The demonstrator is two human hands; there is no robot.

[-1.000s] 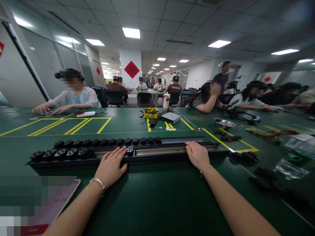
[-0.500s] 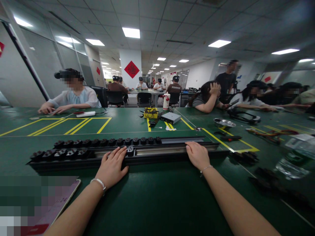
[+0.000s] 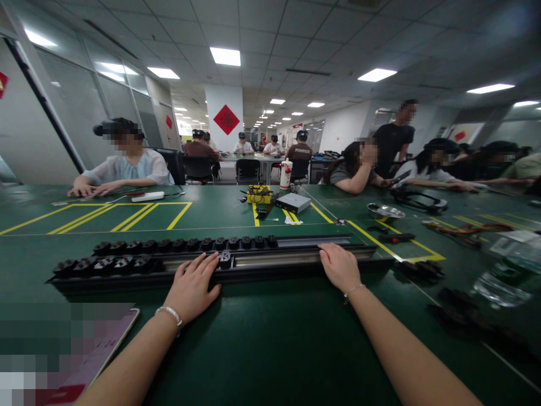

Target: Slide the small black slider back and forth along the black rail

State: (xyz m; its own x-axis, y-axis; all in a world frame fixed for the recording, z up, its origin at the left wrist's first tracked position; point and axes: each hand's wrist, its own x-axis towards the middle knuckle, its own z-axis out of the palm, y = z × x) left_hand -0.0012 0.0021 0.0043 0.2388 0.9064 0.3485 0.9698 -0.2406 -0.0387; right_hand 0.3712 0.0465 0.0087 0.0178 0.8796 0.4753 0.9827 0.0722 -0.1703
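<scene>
Two long black power tracks [image 3: 270, 273] lie side by side across the green table. Round black socket modules [image 3: 124, 263] sit in several along the left part of the near track, and another row of socket modules [image 3: 192, 243] lines the far one. My left hand [image 3: 191, 290] rests on the near track, fingers stretched out and thumb apart. Its fingertips are beside a single socket module [image 3: 225, 259] at mid-track; whether they touch it is hard to tell. Further right, my right hand [image 3: 341, 269] is bent over the near track, its fingers over the top; its thumb is hidden.
A phone [image 3: 114, 344] lies at the lower left. To the right are a water bottle [image 3: 505, 270], dark parts [image 3: 422, 270] and a metal bowl [image 3: 385, 212]. Behind the tracks stand a yellow box [image 3: 259, 194] and a grey box [image 3: 293, 202]. Co-workers sit around the table.
The single socket module beside my left fingers has slid very slightly to the right. My hands have hardly moved. A standing person in the background has shifted right.
</scene>
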